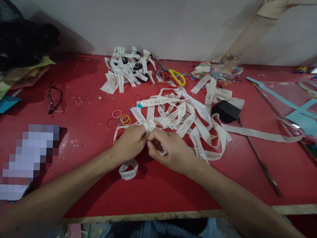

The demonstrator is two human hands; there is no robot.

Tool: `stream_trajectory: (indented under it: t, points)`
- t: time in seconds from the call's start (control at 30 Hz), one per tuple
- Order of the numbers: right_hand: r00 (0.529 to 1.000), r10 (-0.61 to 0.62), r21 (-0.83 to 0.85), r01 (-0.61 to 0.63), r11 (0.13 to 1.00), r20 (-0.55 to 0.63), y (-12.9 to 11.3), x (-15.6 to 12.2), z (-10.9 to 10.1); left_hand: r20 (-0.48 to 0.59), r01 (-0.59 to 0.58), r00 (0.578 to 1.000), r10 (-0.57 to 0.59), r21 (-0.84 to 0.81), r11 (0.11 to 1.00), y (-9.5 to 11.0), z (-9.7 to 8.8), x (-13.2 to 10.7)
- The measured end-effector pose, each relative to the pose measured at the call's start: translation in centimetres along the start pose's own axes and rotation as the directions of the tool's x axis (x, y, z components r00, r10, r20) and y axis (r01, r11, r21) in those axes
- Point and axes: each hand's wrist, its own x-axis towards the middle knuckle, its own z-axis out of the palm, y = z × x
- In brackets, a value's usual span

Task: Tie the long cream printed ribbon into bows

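My left hand (130, 141) and my right hand (170, 149) meet over the red table, both closed on a white printed ribbon (149, 126). The fingers of my right hand pinch it, and a short end shows below them. A loop of ribbon lettered "WISHES" (128, 173) hangs under my left hand. Behind and right of my hands lies a tangled heap of printed ribbon (183, 113). Several coloured rings (125, 120), pink, blue and yellow, rest beyond my left hand. What sits inside my closed fingers is partly hidden.
Tied ribbon bows (127, 67) are piled at the back. Beside them lie scissors (172, 76) with red and yellow handles. Eyeglasses (55, 98) and a blurred-out flat device (29, 159) are at left. A black block (226, 111) and a thin rod (261, 157) lie at right.
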Motion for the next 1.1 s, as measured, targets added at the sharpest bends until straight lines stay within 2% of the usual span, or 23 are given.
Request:
stream_trajectory:
  t: [0.4,0.63,0.8,1.1]
  points:
    - [1.0,-0.001,-0.002,0.001,1.0,0.006,0.08,-0.04,-0.03,-0.014,-0.041,0.999,0.041,0.014,0.999,-0.29,0.09,-0.11]
    - [1.0,0.016,-0.005,-0.016,1.0,0.02,-0.08,-0.08,-0.18,-0.014,0.019,1.0,-0.017,0.156,0.988,-0.37,0.1,-0.19]
    - [1.0,0.02,0.0,-0.02,1.0,0.017,-0.04,-0.1,-0.13,-0.008,-0.008,1.0,0.009,0.141,0.99,-0.34,0.05,-0.12]
    - [1.0,0.019,-0.001,-0.019,1.0,0.022,-0.01,-0.03,-0.19,0.001,0.027,1.0,-0.028,0.148,0.989,-0.14,0.02,-0.16]
